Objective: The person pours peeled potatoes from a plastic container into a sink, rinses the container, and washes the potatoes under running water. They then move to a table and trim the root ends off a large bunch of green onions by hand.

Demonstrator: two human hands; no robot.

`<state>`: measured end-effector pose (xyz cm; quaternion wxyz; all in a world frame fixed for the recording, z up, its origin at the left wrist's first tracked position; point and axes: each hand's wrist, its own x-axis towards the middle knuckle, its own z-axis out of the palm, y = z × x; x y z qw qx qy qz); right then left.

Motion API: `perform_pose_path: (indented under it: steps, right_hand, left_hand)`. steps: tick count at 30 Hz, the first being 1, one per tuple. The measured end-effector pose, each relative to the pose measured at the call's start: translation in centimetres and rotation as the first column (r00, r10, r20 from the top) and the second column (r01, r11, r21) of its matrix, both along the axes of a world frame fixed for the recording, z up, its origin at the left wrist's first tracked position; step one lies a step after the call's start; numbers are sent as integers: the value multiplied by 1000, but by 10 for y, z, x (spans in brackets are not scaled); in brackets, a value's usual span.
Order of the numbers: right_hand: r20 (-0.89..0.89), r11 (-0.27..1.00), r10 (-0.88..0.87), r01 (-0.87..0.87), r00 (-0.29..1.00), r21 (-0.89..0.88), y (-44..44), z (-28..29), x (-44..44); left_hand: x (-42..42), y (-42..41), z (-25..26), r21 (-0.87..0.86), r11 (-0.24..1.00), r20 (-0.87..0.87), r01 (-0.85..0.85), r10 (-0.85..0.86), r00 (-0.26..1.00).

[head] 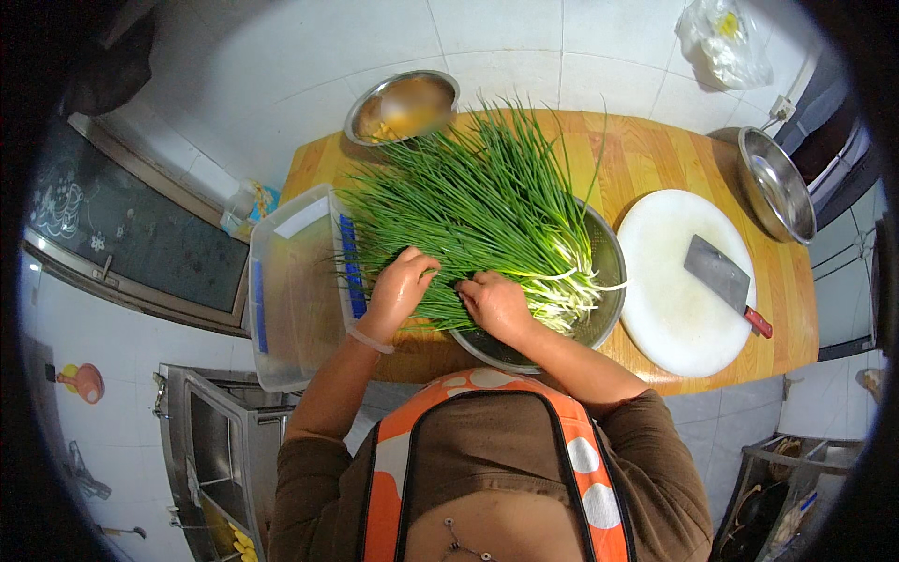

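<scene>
A large bunch of green onions (477, 204) lies over a perforated metal colander (609, 246), white root ends inside it and green tops reaching left past its rim. My left hand (402, 286) is at the green tops near the left side, fingers bent, thumb and forefinger near each other. To its right, my right hand (493, 302) rests over the lower stalks with curled fingers. Whether either hand grips a stalk cannot be made out. Some tips overhang the blue-clipped edge of a clear plastic bin (298, 281).
Right of the colander, a cleaver (720, 274) lies on a round white cutting board (653, 309). A tilted steel bowl (776, 186) stands at the wooden table's (786, 309) right end. Another metal bowl (402, 109) holding yellow pieces is at the back, against the tiled wall.
</scene>
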<state>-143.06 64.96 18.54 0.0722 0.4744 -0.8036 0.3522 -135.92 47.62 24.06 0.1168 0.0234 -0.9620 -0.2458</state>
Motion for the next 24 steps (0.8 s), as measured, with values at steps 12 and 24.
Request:
perform_pose_path:
  steps: [12,24]
  right_hand:
    - [5,997,25,-24,1000,-73,-1,-3,3]
    - [-212,989,124,-104,969,105,13,-3,18]
  left_hand:
    - [7,0,-7,-190,981,-22,-44,40,999]
    - [11,-1,-8,-158,987,1,8,-8,1000]
